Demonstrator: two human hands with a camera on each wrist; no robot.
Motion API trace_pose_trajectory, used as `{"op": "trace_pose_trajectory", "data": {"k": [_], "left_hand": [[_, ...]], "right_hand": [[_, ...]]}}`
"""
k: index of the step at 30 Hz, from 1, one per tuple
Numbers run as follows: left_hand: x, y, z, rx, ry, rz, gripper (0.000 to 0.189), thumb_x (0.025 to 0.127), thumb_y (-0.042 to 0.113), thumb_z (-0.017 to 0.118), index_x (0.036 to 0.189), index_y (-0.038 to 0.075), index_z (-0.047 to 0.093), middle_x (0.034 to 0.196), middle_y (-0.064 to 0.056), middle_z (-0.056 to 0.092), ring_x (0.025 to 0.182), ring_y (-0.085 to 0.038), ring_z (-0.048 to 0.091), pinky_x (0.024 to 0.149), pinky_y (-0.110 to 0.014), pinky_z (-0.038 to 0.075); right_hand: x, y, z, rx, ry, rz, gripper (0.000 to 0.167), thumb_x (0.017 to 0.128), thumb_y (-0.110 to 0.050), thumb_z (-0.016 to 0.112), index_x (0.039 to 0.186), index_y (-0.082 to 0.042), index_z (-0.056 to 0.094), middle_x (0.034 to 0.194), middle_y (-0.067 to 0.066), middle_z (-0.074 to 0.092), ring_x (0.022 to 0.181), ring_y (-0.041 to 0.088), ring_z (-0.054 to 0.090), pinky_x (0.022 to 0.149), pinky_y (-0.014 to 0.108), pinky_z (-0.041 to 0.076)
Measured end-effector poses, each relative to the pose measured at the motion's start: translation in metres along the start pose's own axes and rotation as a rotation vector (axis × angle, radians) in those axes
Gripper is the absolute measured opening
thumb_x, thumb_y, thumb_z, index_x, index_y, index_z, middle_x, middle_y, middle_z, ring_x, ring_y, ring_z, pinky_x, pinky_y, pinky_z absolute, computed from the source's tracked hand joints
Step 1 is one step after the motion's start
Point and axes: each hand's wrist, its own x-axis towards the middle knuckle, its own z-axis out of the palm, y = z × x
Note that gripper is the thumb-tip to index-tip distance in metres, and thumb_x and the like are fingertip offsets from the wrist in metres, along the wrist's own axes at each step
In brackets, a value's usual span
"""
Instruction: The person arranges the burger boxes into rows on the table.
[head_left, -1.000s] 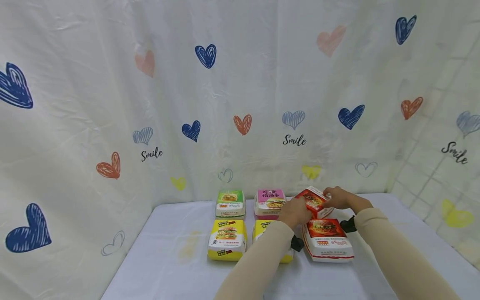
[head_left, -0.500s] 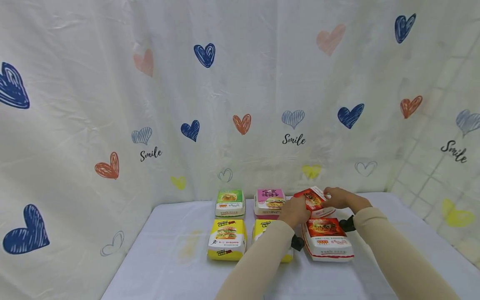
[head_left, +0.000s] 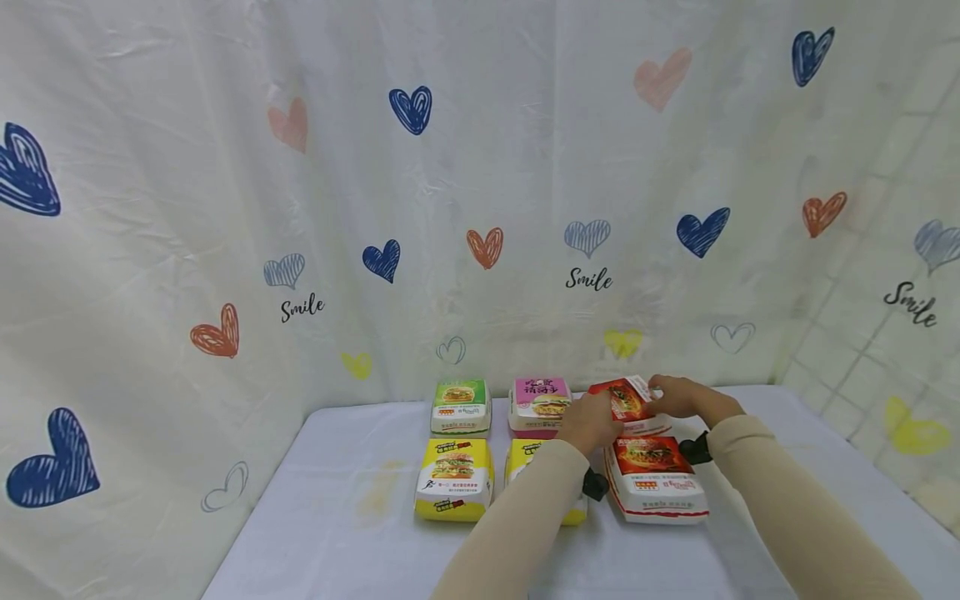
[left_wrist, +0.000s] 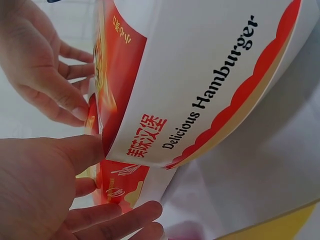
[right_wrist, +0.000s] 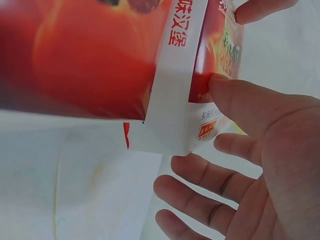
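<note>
A red-and-white hamburger box [head_left: 628, 400] sits at the back right, slightly turned. My left hand [head_left: 590, 422] holds its left side, and my right hand [head_left: 678, 396] holds its right side. In the right wrist view the right thumb lies on the top of this box [right_wrist: 170, 112], with the fingers spread around its corner. From the left wrist, my left hand [left_wrist: 37, 185] has its thumb near a box corner and fingers along the red side. A second red hamburger box [head_left: 658, 492] stands directly in front and partly covers the held one in both wrist views.
To the left are a green box [head_left: 461, 408] and a purple box [head_left: 542, 402] at the back. Two yellow burger boxes stand in front, one [head_left: 453, 483] in full view, the other [head_left: 522, 454] partly behind my left arm. A heart-printed curtain [head_left: 480, 183] hangs behind the table.
The held hamburger box has turned a little and come down slightly between my hands, now squarer to the row. Both hands keep nearly the same place; the other boxes stay put.
</note>
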Motion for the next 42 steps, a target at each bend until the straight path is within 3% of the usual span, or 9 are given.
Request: {"op": "trace_pose_trajectory", "data": {"k": [12, 17, 21, 27, 31, 35, 42], "left_hand": [[-0.003, -0.002, 0.0, -0.008, 0.025, -0.002, 0.035, 0.088, 0.034, 0.081, 0.12, 0.025, 0.068, 0.112, 0.009, 0.073, 0.092, -0.011, 0.064, 0.09, -0.032, 0.056], [-0.004, -0.001, -0.003, 0.011, 0.008, -0.015, 0.037, 0.087, 0.032, 0.082, 0.12, 0.026, 0.069, 0.112, 0.008, 0.072, 0.091, -0.012, 0.064, 0.09, -0.033, 0.056], [-0.002, -0.002, -0.003, 0.014, 0.012, 0.005, 0.037, 0.088, 0.033, 0.081, 0.122, 0.026, 0.069, 0.113, 0.008, 0.072, 0.095, -0.012, 0.064, 0.092, -0.033, 0.056], [0.001, -0.005, -0.001, 0.064, 0.045, 0.039, 0.032, 0.091, 0.033, 0.077, 0.123, 0.028, 0.07, 0.112, 0.009, 0.074, 0.095, -0.009, 0.067, 0.087, -0.03, 0.056], [0.003, -0.005, 0.001, 0.084, 0.05, 0.036, 0.032, 0.091, 0.032, 0.077, 0.122, 0.03, 0.071, 0.11, 0.01, 0.074, 0.093, -0.008, 0.067, 0.086, -0.029, 0.056], [0.002, -0.004, 0.0, 0.077, 0.044, 0.028, 0.033, 0.09, 0.033, 0.079, 0.122, 0.03, 0.071, 0.111, 0.01, 0.074, 0.094, -0.008, 0.066, 0.087, -0.029, 0.056], [-0.001, -0.003, -0.002, 0.024, 0.026, 0.013, 0.034, 0.088, 0.034, 0.081, 0.121, 0.027, 0.072, 0.11, 0.01, 0.074, 0.092, -0.009, 0.065, 0.09, -0.031, 0.057]], "right_hand": [[0.003, 0.001, 0.001, 0.112, -0.038, 0.023, 0.069, 0.102, -0.024, 0.061, 0.147, 0.015, 0.028, 0.14, 0.043, 0.046, 0.118, 0.05, 0.06, 0.094, 0.057, 0.055], [0.007, 0.006, 0.004, 0.057, -0.013, 0.016, 0.078, 0.1, -0.032, 0.064, 0.15, 0.014, 0.028, 0.147, 0.043, 0.04, 0.135, 0.059, 0.043, 0.106, 0.066, 0.043], [0.009, 0.008, 0.006, 0.063, -0.022, 0.013, 0.083, 0.098, -0.037, 0.066, 0.153, 0.011, 0.026, 0.15, 0.042, 0.036, 0.139, 0.061, 0.035, 0.111, 0.071, 0.034], [0.01, 0.007, 0.007, 0.112, -0.044, -0.025, 0.077, 0.102, -0.026, 0.059, 0.155, 0.013, 0.019, 0.153, 0.044, 0.029, 0.14, 0.062, 0.032, 0.109, 0.071, 0.035], [0.012, 0.007, 0.007, 0.145, -0.073, -0.025, 0.077, 0.104, -0.022, 0.057, 0.156, 0.014, 0.012, 0.154, 0.045, 0.024, 0.138, 0.062, 0.036, 0.106, 0.068, 0.042], [0.013, 0.008, 0.007, 0.197, -0.103, -0.021, 0.078, 0.104, -0.018, 0.055, 0.156, 0.015, 0.007, 0.154, 0.047, 0.019, 0.134, 0.063, 0.041, 0.101, 0.066, 0.047], [0.013, 0.008, 0.004, 0.238, -0.143, 0.012, 0.082, 0.102, -0.02, 0.055, 0.157, 0.012, 0.003, 0.155, 0.047, 0.016, 0.128, 0.068, 0.044, 0.102, 0.072, 0.042]]}}
